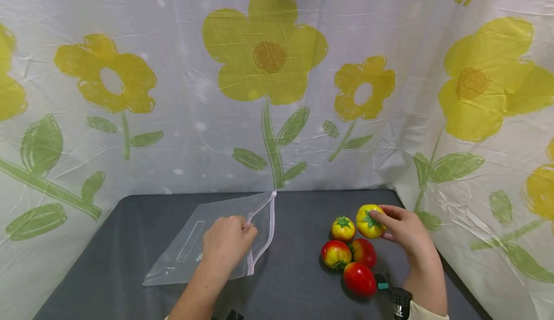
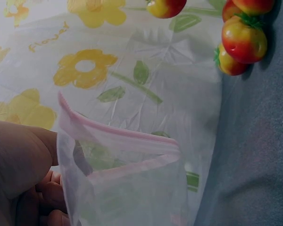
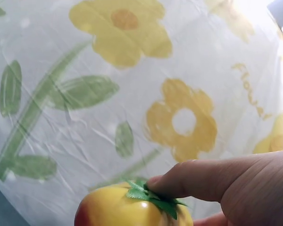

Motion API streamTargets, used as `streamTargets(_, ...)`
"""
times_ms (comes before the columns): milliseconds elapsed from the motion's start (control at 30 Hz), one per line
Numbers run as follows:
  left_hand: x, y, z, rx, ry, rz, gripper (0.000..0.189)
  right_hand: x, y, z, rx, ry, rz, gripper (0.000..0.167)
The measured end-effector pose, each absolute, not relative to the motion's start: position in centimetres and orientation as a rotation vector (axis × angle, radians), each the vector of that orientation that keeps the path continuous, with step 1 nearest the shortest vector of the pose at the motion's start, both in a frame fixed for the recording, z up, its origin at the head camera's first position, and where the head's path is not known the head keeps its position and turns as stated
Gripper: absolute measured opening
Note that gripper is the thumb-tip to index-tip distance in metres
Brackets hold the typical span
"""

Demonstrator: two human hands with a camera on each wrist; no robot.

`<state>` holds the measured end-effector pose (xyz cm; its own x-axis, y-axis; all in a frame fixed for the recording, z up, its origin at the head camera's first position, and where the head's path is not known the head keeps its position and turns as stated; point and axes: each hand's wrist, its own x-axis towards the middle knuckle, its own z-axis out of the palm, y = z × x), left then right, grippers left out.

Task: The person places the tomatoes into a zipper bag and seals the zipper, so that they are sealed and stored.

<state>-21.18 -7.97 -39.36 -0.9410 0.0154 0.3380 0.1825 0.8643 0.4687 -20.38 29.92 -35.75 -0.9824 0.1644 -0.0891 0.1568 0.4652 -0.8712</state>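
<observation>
A yellow toy tomato with a green leafy top (image 1: 368, 221) is held above the right part of a dark table (image 1: 298, 252), near its right edge. The person's right hand (image 1: 407, 231) pinches it, thumb pressed on the leaves and the other fingers around its far side and underneath.

Just below and left of it, four more tomatoes lie clustered on the table: a small yellow one tinged red (image 1: 343, 230), a red-and-yellow one (image 1: 335, 253), a red one partly hidden behind its neighbours (image 1: 365, 252), and a glossy red one (image 1: 360, 279) closest to the viewer.

Well apart, toward the table's left side, is a clear zip bag with a pink-edged mouth (image 1: 186, 248). The person's left hand (image 1: 229, 240) pinches the bag's rim, fingers curled; the mouth gapes toward the tomatoes, and its upper corner reaches about the table's far edge.

A black strap (image 1: 400, 298) circles the right wrist, above a cream sleeve (image 1: 426, 313). Behind the table hangs a white sheet (image 1: 190, 98) printed with yellow flowers, green leaves and the word "Flower".
</observation>
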Motion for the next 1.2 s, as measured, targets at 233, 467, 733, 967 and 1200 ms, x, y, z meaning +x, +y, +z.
streamTargets(233, -21.1, -7.9, -39.4, -0.144, -2.711, -0.727, 0.037, -20.5, 28.5, -35.5, -0.204, -2.666, 1.617, 0.072)
streamTargets(467, -21.1, -7.9, -39.5, -0.150, -2.697, -0.724, 0.038, -20.6, 27.4, -35.6, -0.164, -2.649, 1.640, 0.069)
streamTargets(733, -21.0, -7.7, -39.5, -0.150, -2.704, -0.710, 0.037, -20.7, 25.6, -35.9, -0.084, -2.639, 1.652, 0.065)
streamTargets(967, -21.0, -7.7, -39.3, -0.151, -2.707, -0.715, 0.038, -20.9, 24.1, -35.8, -0.056, -2.658, 1.646, 0.062)
streamTargets(1200, -20.9, -7.6, -39.3, -0.178, -2.693, -0.710, 0.038, -20.9, 22.7, -35.8, -0.077, -2.684, 1.615, 0.058)
